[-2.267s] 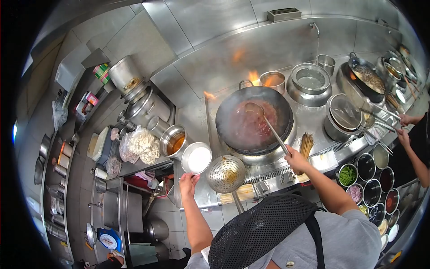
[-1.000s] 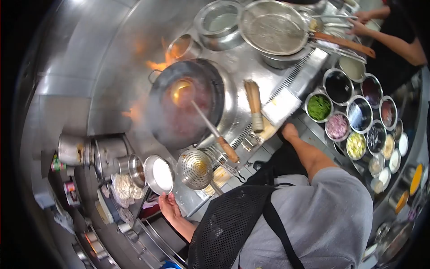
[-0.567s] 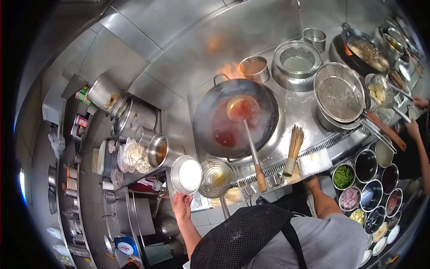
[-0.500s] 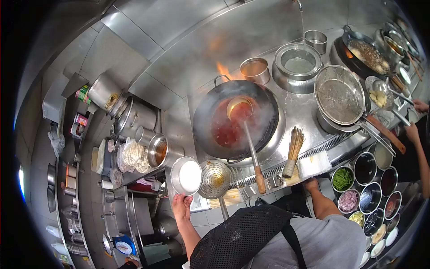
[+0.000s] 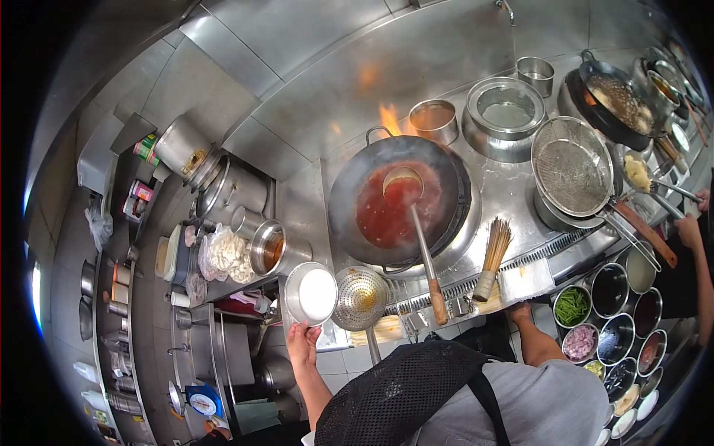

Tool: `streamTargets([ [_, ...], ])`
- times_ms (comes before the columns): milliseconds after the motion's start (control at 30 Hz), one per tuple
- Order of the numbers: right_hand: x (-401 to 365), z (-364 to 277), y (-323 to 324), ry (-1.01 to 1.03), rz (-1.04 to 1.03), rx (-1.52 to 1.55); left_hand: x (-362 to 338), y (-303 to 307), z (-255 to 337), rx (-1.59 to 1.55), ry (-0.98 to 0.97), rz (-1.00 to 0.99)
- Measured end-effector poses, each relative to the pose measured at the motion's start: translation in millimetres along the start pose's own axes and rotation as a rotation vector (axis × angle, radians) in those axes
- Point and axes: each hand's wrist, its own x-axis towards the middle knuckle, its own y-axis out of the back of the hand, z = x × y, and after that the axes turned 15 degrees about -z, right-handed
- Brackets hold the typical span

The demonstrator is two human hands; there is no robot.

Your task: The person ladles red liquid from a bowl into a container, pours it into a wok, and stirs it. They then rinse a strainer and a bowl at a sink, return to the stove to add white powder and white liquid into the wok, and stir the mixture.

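Note:
My left hand [image 5: 302, 343] grips the near rim of a round metal pot [image 5: 292, 292] holding something white. Beside that pot lies a perforated skimmer [image 5: 362, 299]. In front of me a dark wok [image 5: 344, 201] sits on the burner with steaming red liquid inside. A wooden-handled ladle [image 5: 424, 245] rests in it, bowl in the liquid and handle over the near rim. My right hand [image 5: 519, 312] is low at the front edge of the stove, just below a folded white cloth [image 5: 526, 279]; its fingers are mostly hidden. Left of the cloth lies a bamboo brush [image 5: 492, 260].
Flames [image 5: 390, 119] rise behind the wok. To the right, a wire strainer [image 5: 571, 165] lies over a pot. Several ingredient bowls stand at the lower right, including chopped greens [image 5: 572, 306]. Another person's hand [image 5: 688, 230] works near a second wok [image 5: 613, 97].
The whole scene has shifted slightly right and down as the camera moved. Steam over the wok has thinned, and the flames behind it show brighter. My hands keep their places.

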Motion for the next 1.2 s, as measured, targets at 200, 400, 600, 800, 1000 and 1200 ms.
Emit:
streamTargets([
  [200, -0.5, 7.3, -16.9, 0.066, 0.114, 0.08, 1.2, 5.1, -1.1, -0.003, -0.005, -0.045],
  [400, 21.4, 11.2, -26.2, 0.058, 0.122, 0.118, 1.3, 9.1, -5.6, 0.004, -0.004, -0.034],
  [600, 27.6, 13.3, -33.8, -0.031, 0.033, 0.119, 0.3, 9.4, -5.3, 0.025, 0.013, -0.037],
  [800, 14.8, 10.9, -16.8, -0.026, -0.018, 0.145, -4.8, 4.1, -3.7, 0.009, 0.007, -0.056],
  [1000, 5.5, 4.6, -2.0, -0.012, -0.034, 0.045, -12.2, -2.7, -0.4, 0.004, -0.011, -0.012],
  [1200, -6.6, 1.7, 7.8, 0.021, 0.031, 0.122, -17.2, -3.8, 0.5, 0.031, -0.002, 0.012],
])
